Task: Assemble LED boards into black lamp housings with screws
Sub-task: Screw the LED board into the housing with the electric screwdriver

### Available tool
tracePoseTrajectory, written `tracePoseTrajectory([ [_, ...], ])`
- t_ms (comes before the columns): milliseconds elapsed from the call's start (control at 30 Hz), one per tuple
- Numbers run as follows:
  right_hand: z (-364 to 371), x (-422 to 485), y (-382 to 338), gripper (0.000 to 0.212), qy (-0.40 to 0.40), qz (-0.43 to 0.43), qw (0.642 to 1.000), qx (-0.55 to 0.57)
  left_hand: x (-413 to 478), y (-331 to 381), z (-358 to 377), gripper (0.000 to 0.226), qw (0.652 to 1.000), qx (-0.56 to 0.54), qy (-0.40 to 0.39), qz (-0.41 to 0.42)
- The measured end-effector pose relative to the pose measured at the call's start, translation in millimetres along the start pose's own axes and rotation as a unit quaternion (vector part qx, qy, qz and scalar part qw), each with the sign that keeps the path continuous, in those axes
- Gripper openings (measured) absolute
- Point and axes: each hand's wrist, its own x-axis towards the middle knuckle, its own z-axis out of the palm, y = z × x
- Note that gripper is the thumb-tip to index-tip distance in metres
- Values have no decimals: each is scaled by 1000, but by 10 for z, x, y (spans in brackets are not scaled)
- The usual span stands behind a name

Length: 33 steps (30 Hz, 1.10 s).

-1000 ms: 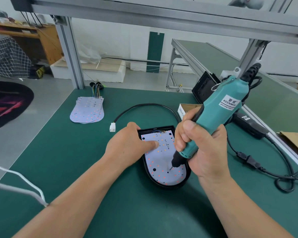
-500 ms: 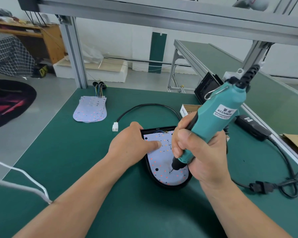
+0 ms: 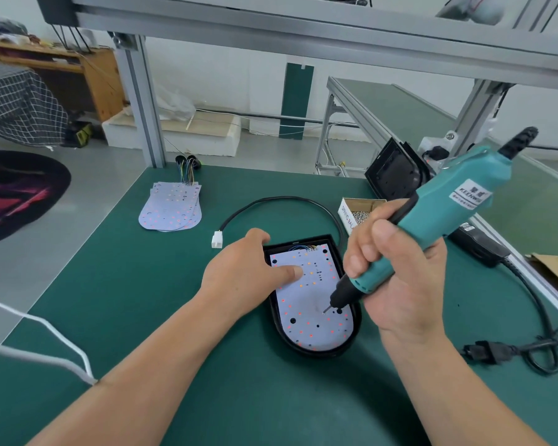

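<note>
A black lamp housing [image 3: 355, 333] lies on the green table in front of me with a white LED board [image 3: 306, 320] seated inside it. My left hand [image 3: 245, 275] grips the housing's left rim, its thumb pressing down on the board. My right hand [image 3: 397, 278] is wrapped around a teal electric screwdriver [image 3: 445, 204], tilted, with its bit tip touching the board's lower right part. A black cable with a white connector [image 3: 217, 241] curves out from the housing's top.
A stack of spare LED boards [image 3: 171, 207] with coloured wires lies at the back left. An open box of screws [image 3: 358, 212] sits behind my right hand, another black housing [image 3: 397, 172] beyond it. A black power cord and plug [image 3: 487, 352] trail on the right.
The screwdriver has tilted further to the right and its bit has shifted slightly on the lower part of the board. My left hand stays on the housing and board.
</note>
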Motion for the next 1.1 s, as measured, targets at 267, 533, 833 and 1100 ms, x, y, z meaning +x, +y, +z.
tracePoseTrajectory([
  [267, -118, 95, 12, 11, 88, 39, 992, 76, -85, 35, -106, 50, 993, -27, 84, 77],
  [533, -227, 194, -16, 10, 172, 49, 972, 151, -372, 138, -104, 31, 966, -46, -64, 247],
  [833, -231, 199, -16, 14, 184, 47, 966, 173, -432, 252, 22, 30, 956, 9, -74, 282],
  [1100, -238, 200, -6, 11, 187, 44, 966, 171, -402, 235, 87, 17, 958, 14, -59, 281],
])
